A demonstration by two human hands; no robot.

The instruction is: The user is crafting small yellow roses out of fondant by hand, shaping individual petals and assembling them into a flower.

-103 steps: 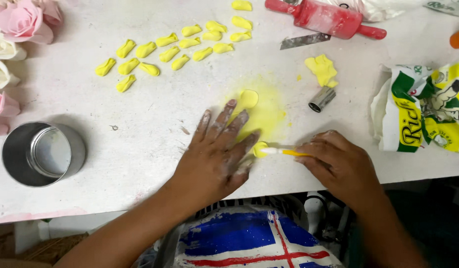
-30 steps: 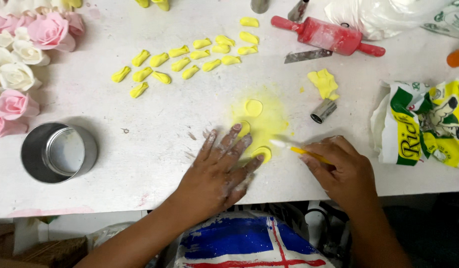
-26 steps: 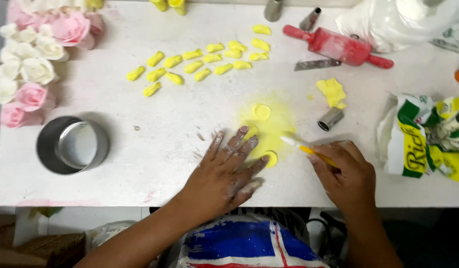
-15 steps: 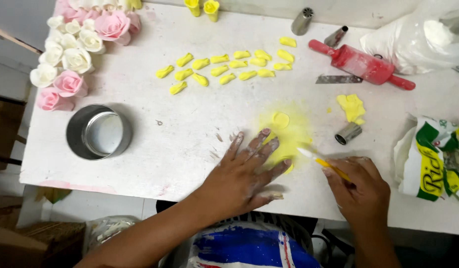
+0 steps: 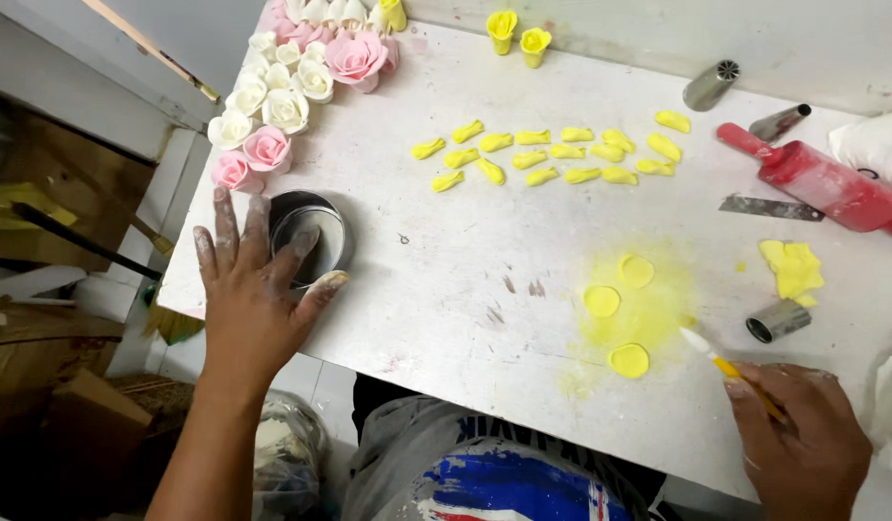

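Two hands, left hand (image 5: 253, 304) fingers spread over metal tin (image 5: 309, 236), right hand (image 5: 803, 439) gripping modelling tool (image 5: 730, 368)

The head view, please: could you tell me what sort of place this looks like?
Probably a cake-decorating workbench: pink and white sugar roses line the white table, beside yellow petal pieces, metal piping tips and a red rolling pin.

Left hand (image 5: 248, 289) outstretched, fingers spread — right hand (image 5: 803, 439) curled, gripping.

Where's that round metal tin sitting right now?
In the head view, the round metal tin sits near the table's left edge, just below the pink and white flowers, with the left hand reaching over it.
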